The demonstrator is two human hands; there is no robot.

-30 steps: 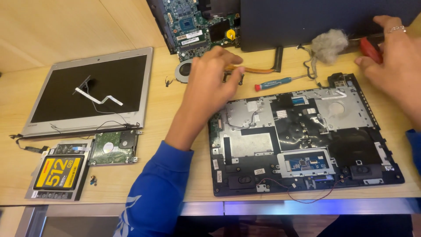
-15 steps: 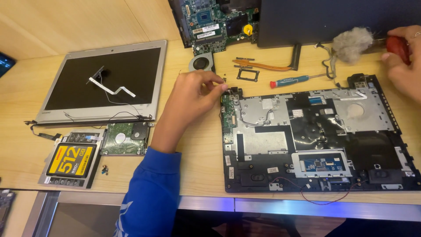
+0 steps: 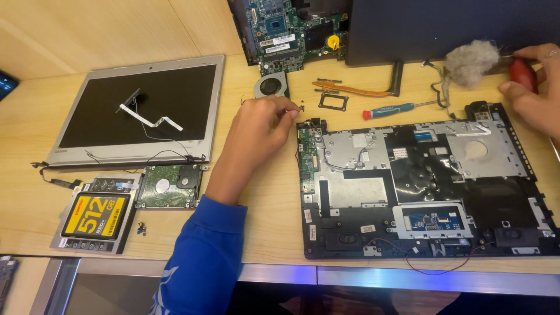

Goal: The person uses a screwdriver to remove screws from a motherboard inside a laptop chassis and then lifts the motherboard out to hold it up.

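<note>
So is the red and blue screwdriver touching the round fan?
Apart. The head view shows bare wooden table between the screwdriver and the fan, with a small black frame lying between them.

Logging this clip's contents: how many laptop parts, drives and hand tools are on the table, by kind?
Large laptop parts: 3 (silver screen panel, green motherboard, black base chassis)
Drives: 2 (bare hard drive, yellow-labelled drive)
Tools: 2 (red-handled screwdriver, grey dusting brush)
Total: 7
</note>
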